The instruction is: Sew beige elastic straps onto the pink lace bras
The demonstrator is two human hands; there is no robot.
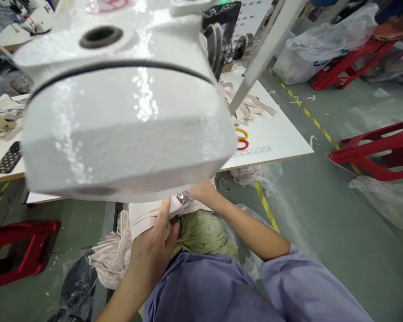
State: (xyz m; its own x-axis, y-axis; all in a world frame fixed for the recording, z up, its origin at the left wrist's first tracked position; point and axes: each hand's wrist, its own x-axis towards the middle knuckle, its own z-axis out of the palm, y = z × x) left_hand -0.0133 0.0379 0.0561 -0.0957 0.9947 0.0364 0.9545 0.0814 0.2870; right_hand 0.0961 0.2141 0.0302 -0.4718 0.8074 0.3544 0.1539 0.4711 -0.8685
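Observation:
A large white sewing machine head (pixel 130 129) fills the upper middle and hides much of the work beneath it. Below its lower edge, pale pink fabric (pixel 144 212) lies in folded layers beside a shiny metal machine part (pixel 181 197). My left hand (pixel 154 239) grips the fabric's near left side, index finger stretched over it and thumb apart; the other fingers seem to be under the cloth. On the fabric's right side is my right hand (pixel 203 192), its fingers mostly hidden by the machine head. Lacy pink pieces (pixel 116 255) hang in a bunch left of my left hand.
Scissors with yellow and red handles (pixel 242 139) lie by a clear ruler (pixel 255 150) on the white table (pixel 289 138), near fabric strips (pixel 251 107). A patterned phone (pixel 8 158) rests at left. Red stools (pixel 383 150) and plastic bags (pixel 322 44) stand around. Green cloth (pixel 204 235) covers my lap.

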